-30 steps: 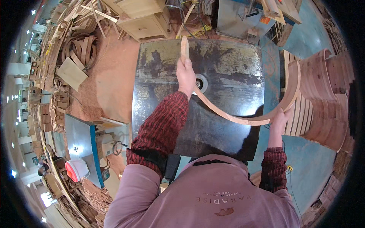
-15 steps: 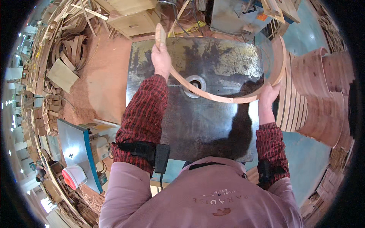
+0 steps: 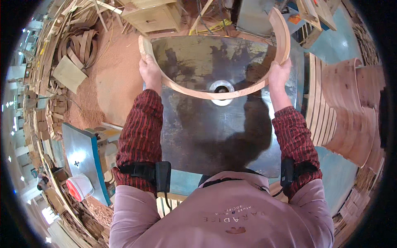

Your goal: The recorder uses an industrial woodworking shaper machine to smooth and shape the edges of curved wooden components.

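Closest to you is your pink top. At 8 o'clock, down low, a red and white tub (image 3: 80,187) sits beside a blue table (image 3: 84,155).

Right in front of you is a big dark metal table (image 3: 206,136). It has a round hole (image 3: 222,88) near the middle, with a shiny ring around it.

Your left hand (image 3: 150,71) is up at 11 o'clock. Its fingers are curled tight around the left end of a curved strip of wood (image 3: 215,94). Your right hand (image 3: 278,73) is up at 1 o'clock. It is wrapped around the right side of the same strip.

The strip bends like a big smile. It is over the far half of the metal table, and its low middle part crosses the round hole. Its right end sticks up past your right hand.

At 3 o'clock, more curved wood pieces (image 3: 343,107) are stacked beside the table.

At 10 o'clock, sawdust (image 3: 118,78) covers the floor. Farther off, at 11 o'clock, is a pile of bent wood strips (image 3: 80,43). At 12 o'clock stands a wooden cabinet (image 3: 155,16).
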Tool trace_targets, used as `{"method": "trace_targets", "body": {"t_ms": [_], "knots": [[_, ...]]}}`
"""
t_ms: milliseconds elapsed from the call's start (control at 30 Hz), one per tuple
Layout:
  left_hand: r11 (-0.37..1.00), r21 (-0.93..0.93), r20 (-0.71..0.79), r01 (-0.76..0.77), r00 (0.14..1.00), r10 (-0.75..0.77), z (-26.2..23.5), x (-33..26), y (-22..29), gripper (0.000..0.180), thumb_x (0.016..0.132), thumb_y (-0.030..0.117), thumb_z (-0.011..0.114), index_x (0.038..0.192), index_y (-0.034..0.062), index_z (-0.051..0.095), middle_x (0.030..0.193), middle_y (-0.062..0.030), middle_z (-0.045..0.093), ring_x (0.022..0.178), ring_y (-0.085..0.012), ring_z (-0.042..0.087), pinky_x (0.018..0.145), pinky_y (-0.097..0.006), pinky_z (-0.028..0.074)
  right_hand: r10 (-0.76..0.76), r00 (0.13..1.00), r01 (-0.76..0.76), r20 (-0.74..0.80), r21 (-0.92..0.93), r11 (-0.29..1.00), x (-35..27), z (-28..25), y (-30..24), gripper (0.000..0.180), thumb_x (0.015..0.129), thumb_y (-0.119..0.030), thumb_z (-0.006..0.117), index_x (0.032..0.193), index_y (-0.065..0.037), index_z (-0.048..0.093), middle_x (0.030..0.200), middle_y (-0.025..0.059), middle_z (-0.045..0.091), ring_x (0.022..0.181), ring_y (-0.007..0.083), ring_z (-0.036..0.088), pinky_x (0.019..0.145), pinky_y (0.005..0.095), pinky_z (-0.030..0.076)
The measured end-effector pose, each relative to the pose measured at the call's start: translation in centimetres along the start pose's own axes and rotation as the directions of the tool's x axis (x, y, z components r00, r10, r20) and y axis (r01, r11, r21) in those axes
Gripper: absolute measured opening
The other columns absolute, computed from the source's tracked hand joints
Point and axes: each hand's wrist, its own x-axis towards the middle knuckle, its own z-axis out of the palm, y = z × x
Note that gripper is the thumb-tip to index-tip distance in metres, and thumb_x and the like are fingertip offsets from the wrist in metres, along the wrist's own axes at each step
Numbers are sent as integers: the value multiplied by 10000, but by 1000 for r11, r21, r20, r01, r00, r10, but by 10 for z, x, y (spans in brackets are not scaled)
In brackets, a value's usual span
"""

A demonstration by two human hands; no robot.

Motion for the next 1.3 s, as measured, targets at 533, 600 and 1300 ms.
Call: {"method": "trace_targets", "body": {"t_ms": [533, 600, 1300], "knots": [[965, -194, -193, 179, 957, -217, -191, -103, -58, 478, 1079, 333, 506, 1390, -29, 477, 1215, -118, 575, 1038, -227, 590, 883, -392, 510, -57, 945, 93, 321, -99, 991, -90, 72, -50, 628, 850, -59, 585, 1457, 18, 443, 1330, 294, 595, 1232, 451, 597, 1054, 474, 474], [963, -202, -197, 180, 955, -220, -206, -126, -60, 493, 1076, 331, 509, 1410, -27, 449, 1234, -116, 566, 1065, -227, 583, 905, -391, 506, -60, 933, 111, 356, -124, 986, -99, 73, -53, 674, 853, -63, 583, 1496, 38, 407, 1397, 302, 550, 1276, 451, 569, 1087, 473, 456], [748, 345, 574, -567, 758, 310, -131, -321, 56, 548, 933, 245, 709, 1363, -48, 539, 1380, -283, 586, 1295, -440, 563, 1090, -470, 463, -74, 783, 202, 618, -140, 969, -164, 23, -53, 691, 884, -67, 543, 1539, 11, 335, 1420, 301, 526, 1266, 468, 566, 1072, 494, 460]]}}
